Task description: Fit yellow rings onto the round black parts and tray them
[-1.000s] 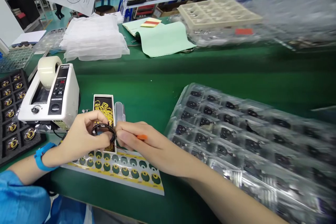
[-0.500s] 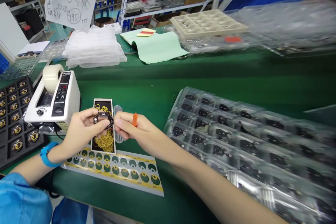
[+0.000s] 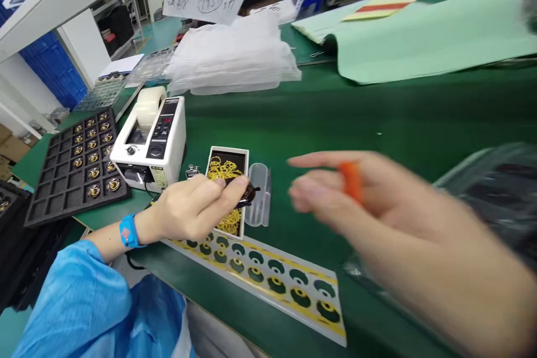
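Pinched between the thumb and fingers of my left hand (image 3: 197, 207) is a small dark round part (image 3: 248, 196), partly hidden by the fingers. It is over a white-rimmed box (image 3: 246, 159) of yellow rings (image 3: 229, 224). A clear plastic case (image 3: 258, 196) lies just right of the box. My right hand (image 3: 377, 212), with an orange band on one finger, hovers to the right of the case. Its index finger is stretched out and the others are curled. I see nothing in it, though it is blurred. A sheet of yellow and green stickers (image 3: 277, 277) lies below the box.
A white tape dispenser (image 3: 155, 140) stands left of the box, beside a black tray (image 3: 59, 165) partly filled with round parts. Clear trays (image 3: 495, 190) are at the right. White sheets (image 3: 235, 56) and green paper (image 3: 411, 45) lie at the back.
The view has swung left and moved closer. My right hand has come away from the dark part and moved right, its index finger now extended. My left hand keeps the part, now tilted.
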{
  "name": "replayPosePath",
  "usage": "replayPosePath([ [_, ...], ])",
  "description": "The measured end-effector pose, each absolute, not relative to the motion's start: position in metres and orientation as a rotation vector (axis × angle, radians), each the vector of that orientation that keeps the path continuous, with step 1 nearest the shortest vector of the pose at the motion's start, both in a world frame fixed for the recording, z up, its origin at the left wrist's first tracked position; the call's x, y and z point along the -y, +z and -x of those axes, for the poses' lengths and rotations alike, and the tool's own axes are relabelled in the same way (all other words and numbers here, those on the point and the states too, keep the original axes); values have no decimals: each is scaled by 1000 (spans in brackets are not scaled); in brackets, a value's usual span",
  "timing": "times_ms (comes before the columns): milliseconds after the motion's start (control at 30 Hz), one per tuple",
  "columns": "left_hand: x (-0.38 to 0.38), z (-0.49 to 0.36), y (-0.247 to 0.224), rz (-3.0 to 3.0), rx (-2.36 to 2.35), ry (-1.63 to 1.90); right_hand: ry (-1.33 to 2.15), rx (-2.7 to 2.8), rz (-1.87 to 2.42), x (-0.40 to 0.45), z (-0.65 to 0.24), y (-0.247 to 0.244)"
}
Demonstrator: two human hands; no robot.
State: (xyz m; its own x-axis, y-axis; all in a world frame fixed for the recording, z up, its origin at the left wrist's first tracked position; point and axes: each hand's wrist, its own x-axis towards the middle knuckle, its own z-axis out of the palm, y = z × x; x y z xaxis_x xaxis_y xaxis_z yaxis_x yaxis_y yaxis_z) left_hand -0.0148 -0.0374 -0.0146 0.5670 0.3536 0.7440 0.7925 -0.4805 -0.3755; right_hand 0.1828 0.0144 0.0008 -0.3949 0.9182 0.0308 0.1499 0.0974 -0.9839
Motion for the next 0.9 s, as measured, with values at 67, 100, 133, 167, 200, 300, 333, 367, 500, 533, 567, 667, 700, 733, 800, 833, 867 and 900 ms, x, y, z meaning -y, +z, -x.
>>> replayPosePath([
  [67,40,12,-10,2027,918,-736,1374,1662,1047,-16,-186,1],
  [100,40,10,-8,2020,894,-734,1464,1695,1009,-16,-187,1],
  [133,40,7,-6,2019,858,-743,1565,1724,967,-15,-187,2],
  [167,40,5,-6,2016,815,-763,1653,1729,928,-13,-186,3],
  [200,40,3,-7,2010,779,-786,1716,1704,900,-11,-183,4],
  [300,37,1,-19,1993,813,-863,1815,1561,845,-2,-174,4],
  [333,37,1,-24,2021,875,-905,1842,1531,834,2,-171,3],
  [367,37,1,-30,2061,948,-953,1865,1517,827,5,-168,1],
  [500,47,3,-46,2153,1191,-1107,1810,1526,832,7,-164,-7],
  [533,52,5,-48,2155,1337,-1225,1767,1520,839,3,-165,-7],
  [567,59,9,-50,2137,1561,-1437,1720,1502,847,-3,-167,-6],
  [667,81,33,-53,1726,2380,-2260,1598,1378,864,-29,-179,-2],
  [700,86,44,-54,1581,2504,-2379,1575,1335,866,-38,-184,-1],
  [733,90,56,-54,1474,2558,-2428,1559,1301,866,-47,-189,-1],
  [800,94,77,-55,1347,2571,-2450,1536,1265,860,-60,-198,-4],
  [833,93,84,-54,1291,2562,-2457,1525,1263,863,-63,-201,-6],
  [867,91,89,-54,1252,2543,-2452,1511,1267,870,-64,-204,-8],
  [900,89,91,-53,1231,2513,-2435,1497,1275,880,-63,-205,-9],
])
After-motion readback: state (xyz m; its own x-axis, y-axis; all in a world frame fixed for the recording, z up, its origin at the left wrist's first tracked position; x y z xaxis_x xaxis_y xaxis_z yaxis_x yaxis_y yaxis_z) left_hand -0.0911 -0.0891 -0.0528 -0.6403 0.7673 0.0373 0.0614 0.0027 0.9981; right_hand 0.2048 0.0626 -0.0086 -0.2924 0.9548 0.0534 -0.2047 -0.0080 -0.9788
